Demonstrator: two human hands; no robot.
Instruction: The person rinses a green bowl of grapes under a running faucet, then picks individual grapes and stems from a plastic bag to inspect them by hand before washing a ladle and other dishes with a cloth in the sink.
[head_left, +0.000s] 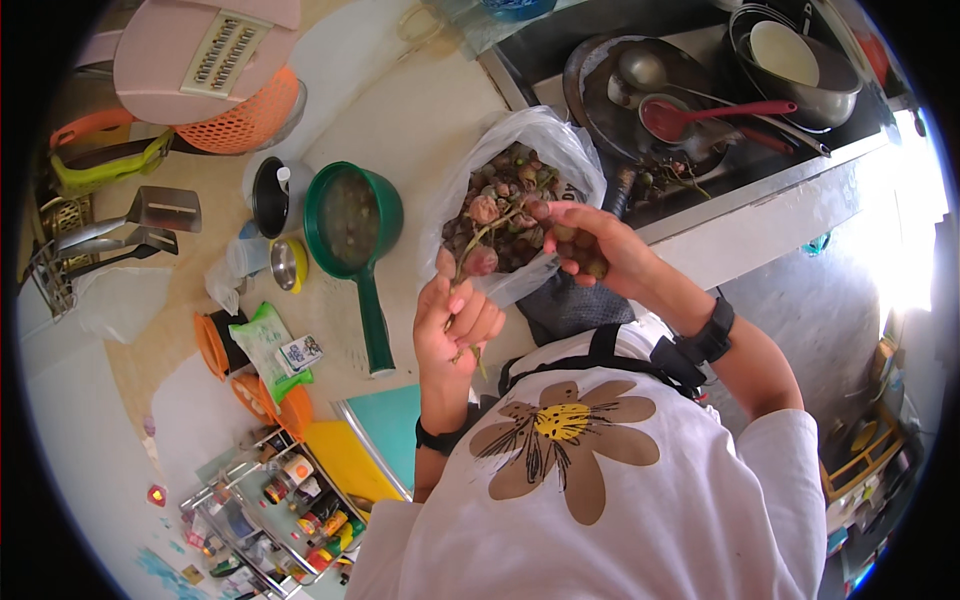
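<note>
A thin stem of grapes (483, 238) is pinched in my left hand (457, 318), with a few reddish grapes hanging on it. My right hand (597, 245) is curled around several loose dark grapes (583, 252), its thumb and fingertips at the stem's upper end. Both hands are over a white plastic bag (575, 150), open at the top and filled with grapes and stems. To the left of the bag stands a green long-handled dipper (393, 215), with murky liquid and roundish things in it that I cannot make out clearly.
A stove (690, 185) at the upper right carries a wok, ladles and stacked bowls. Left of the dipper are a black pot (268, 200), a small metal bowl (288, 265) and a green packet (270, 345). A bottle rack (300, 500) stands lower left.
</note>
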